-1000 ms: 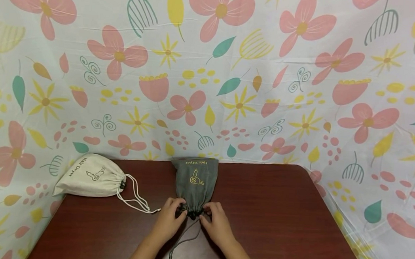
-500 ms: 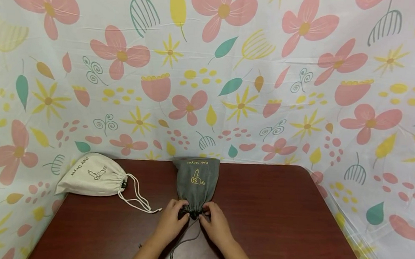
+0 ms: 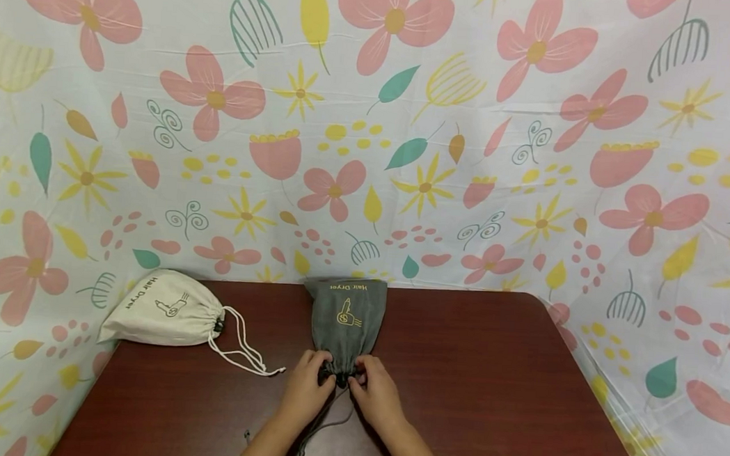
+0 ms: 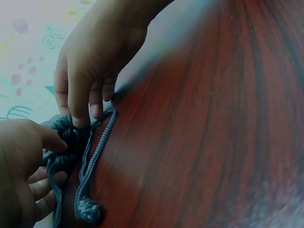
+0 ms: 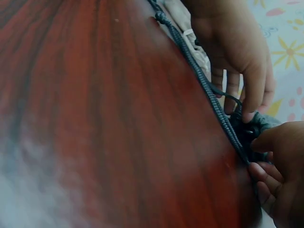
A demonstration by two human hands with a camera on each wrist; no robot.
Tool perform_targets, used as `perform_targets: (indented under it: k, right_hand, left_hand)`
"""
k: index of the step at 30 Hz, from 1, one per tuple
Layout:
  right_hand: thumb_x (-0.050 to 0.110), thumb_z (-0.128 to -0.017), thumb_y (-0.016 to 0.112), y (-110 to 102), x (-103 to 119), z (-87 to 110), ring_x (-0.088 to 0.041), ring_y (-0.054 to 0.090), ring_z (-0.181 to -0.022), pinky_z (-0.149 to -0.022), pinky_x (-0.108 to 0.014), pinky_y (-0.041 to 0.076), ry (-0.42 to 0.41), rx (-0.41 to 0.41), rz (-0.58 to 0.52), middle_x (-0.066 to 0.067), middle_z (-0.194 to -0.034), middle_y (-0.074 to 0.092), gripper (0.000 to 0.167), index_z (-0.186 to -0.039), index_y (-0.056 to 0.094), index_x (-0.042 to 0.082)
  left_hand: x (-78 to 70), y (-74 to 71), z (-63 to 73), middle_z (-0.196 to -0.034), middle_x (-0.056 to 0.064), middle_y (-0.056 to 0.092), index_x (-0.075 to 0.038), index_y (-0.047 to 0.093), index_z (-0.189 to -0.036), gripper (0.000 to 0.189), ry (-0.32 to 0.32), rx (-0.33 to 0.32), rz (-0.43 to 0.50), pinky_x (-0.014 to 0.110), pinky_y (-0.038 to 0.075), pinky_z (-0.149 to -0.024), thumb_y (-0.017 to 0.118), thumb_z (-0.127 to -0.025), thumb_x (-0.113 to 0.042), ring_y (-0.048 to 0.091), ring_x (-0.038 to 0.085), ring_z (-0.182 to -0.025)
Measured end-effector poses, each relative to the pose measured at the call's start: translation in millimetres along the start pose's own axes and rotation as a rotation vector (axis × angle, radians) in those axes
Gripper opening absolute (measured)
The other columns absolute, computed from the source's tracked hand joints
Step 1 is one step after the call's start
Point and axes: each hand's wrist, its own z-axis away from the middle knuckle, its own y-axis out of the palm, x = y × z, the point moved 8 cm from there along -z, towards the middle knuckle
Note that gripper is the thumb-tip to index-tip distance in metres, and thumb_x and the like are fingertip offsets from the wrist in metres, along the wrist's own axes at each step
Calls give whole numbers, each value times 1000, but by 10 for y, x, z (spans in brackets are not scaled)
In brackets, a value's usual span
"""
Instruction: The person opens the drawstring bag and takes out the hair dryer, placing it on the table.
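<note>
A dark grey drawstring bag (image 3: 348,318) with yellow "Hair Dryer" lettering and a dryer drawing lies at the table's back middle, its gathered mouth toward me. My left hand (image 3: 307,385) pinches the left side of that mouth, and my right hand (image 3: 375,390) pinches the right side. In the left wrist view the gathered black opening (image 4: 71,137) shows between both hands' fingertips. Grey cord (image 5: 209,90) trails from the mouth, ending in a knot (image 4: 89,210). Some fingertips are hidden behind the fabric.
To the left lies a cream drawstring bag (image 3: 168,310) with the same print, its white cords (image 3: 245,357) spread toward the middle. The reddish-brown table (image 3: 506,390) ends at a floral curtain (image 3: 430,190) behind and at the sides.
Both hands stay at the grey bag's mouth, with slight finger shifts. A cord end has come into view left of the left forearm. The view has shifted a little.
</note>
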Motion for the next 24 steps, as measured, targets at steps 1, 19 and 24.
perform_targets:
  k: [1, 19, 24]
  right_hand:
    - [13, -91, 74, 3, 4, -1, -11, 61, -79, -67, -24, 50, -1, -10, 3, 0, -99, 62, 28, -116, 62, 10]
    - [11, -85, 75, 87, -57, 1, 1, 47, -66, -59, -20, 41, 8, -115, 18, 3, -86, 56, 25, -106, 61, 14]
    - [11, -85, 75, 104, -68, -2, 1, 44, -65, -58, -19, 39, 4, -128, 10, 2, -84, 55, 25, -105, 61, 14]
  left_hand:
    - [2, 5, 0, -101, 2, 61, -15, 66, -109, 32, 1, -4, 3, 32, 50, -71, 79, -80, -13, 61, 16, -82]
    - [46, 44, 52, -98, -2, 60, -18, 68, -108, 30, -12, -85, -10, 24, 41, -64, 79, -81, -19, 53, 5, -70]
    - [50, 41, 55, -98, -2, 60, -18, 68, -107, 29, -9, -99, -12, 24, 41, -62, 78, -81, -17, 54, 7, -69]
